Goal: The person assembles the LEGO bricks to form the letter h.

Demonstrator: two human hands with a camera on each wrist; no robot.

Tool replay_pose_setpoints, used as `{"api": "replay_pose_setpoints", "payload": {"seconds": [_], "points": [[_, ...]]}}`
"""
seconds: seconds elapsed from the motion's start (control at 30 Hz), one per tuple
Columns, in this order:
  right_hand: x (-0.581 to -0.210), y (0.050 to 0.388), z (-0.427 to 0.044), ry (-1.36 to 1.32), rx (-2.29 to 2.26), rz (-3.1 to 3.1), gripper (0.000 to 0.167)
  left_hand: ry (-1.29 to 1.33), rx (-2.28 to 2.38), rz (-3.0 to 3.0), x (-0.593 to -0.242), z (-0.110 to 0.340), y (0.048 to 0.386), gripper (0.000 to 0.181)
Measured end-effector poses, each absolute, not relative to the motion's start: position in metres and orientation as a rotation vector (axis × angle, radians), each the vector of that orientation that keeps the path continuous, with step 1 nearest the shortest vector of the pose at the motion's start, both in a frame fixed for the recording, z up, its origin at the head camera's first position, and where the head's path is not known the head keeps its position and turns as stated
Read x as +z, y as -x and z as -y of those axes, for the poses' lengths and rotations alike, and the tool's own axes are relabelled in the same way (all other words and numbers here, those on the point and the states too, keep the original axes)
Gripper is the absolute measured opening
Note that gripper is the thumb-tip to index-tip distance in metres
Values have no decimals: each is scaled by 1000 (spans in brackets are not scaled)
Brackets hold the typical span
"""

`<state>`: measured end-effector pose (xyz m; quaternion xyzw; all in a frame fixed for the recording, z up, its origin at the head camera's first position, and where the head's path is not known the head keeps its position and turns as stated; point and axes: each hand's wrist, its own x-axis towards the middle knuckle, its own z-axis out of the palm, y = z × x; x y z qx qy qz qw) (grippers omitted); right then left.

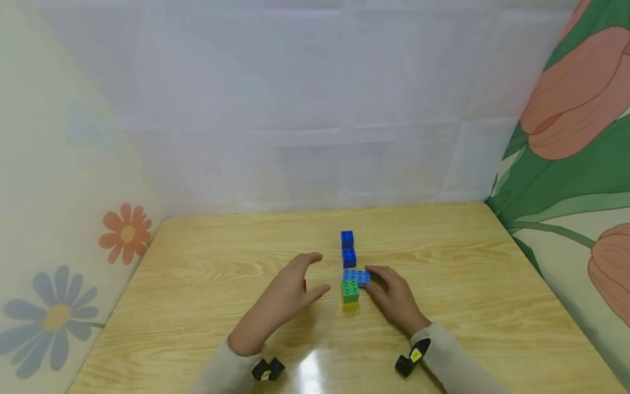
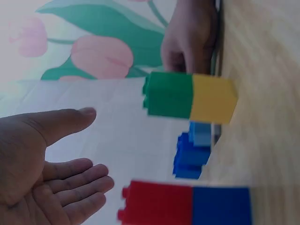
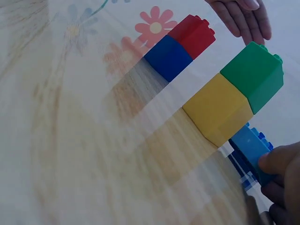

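At R hand (image 1: 396, 300): 1 lt-blue brick (image 1: 362, 277), pinched at one end. Left of same hand: 1 green-on-yellow stack (image 1: 350, 294); fwd-left, 2 dk-blue bricks (image 1: 349, 258). L hand (image 1: 285, 290) wide; near it, 1 red-on-blue stack (image 2: 161, 204).

table (image 1: 423, 230): light yellowish wood grain, with a bright glare patch (image 1: 310, 372) at the bottom of the head view
back sheet (image 1: 305, 82): white, upright behind the table, fold creases running across and down it
left panel (image 1: 54, 180): pale, printed with a red-orange flower (image 1: 128, 234) — yellow at its centre — near the table's edge, a larger blue-grey daisy (image 1: 56, 317) lower down, and a faint pale-blue bloom (image 1: 91, 128) above
right panel (image 1: 598, 224): cream ground, big pink tulips (image 1: 576, 98), broad green leaves (image 1: 556, 169) — all outlined
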<state>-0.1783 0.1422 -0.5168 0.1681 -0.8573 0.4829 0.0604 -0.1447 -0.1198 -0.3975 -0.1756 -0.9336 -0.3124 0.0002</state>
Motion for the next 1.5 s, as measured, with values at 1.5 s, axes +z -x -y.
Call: {"api": "replay_pose_setpoints", "payload": {"seconds": [1.5], "points": [[-499,168,-138,-655,1687,2156,38,714,-938,3201,-405,152,157,25]]}}
